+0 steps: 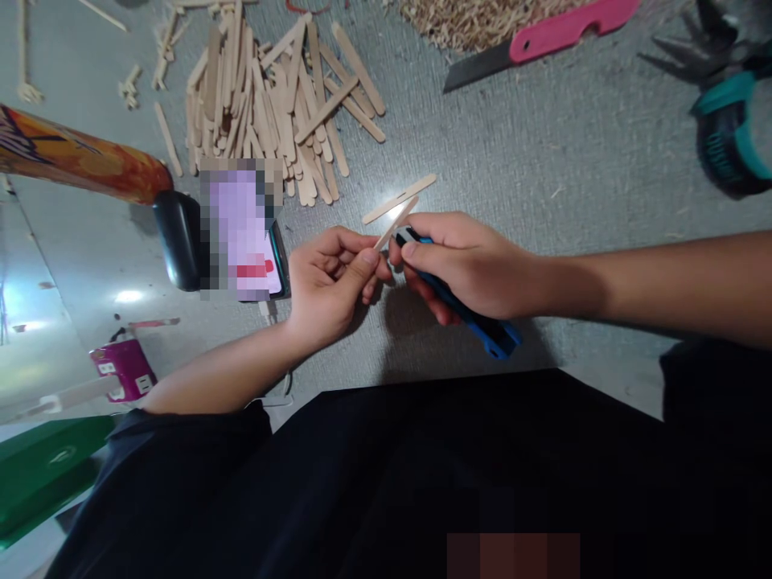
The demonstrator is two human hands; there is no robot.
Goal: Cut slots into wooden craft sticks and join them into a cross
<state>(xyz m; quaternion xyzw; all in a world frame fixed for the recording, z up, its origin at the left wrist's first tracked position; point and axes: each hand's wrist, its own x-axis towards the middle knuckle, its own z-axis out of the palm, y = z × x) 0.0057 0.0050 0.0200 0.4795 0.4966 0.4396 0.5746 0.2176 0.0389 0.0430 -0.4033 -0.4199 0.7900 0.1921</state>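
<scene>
Between its thumb and fingers my left hand (338,277) pinches a wooden craft stick (398,221), which slants up to the right. My right hand (476,261) is wrapped around a blue and black utility knife (498,342), its front end close beside the stick. Whether the blade touches the wood I cannot tell. Just beyond both hands, another craft stick (386,205) lies flat on the grey table (512,153). Farther back to the left spreads a heap of craft sticks (241,96).
A phone (247,233), a black case (178,241) and an orange can (84,153) are at the left. Behind lie a pink-handled saw (567,32) and a pile of wood shavings (476,16). Teal-handled pliers (720,121) rest far right; a purple power adapter (124,370) is lower left.
</scene>
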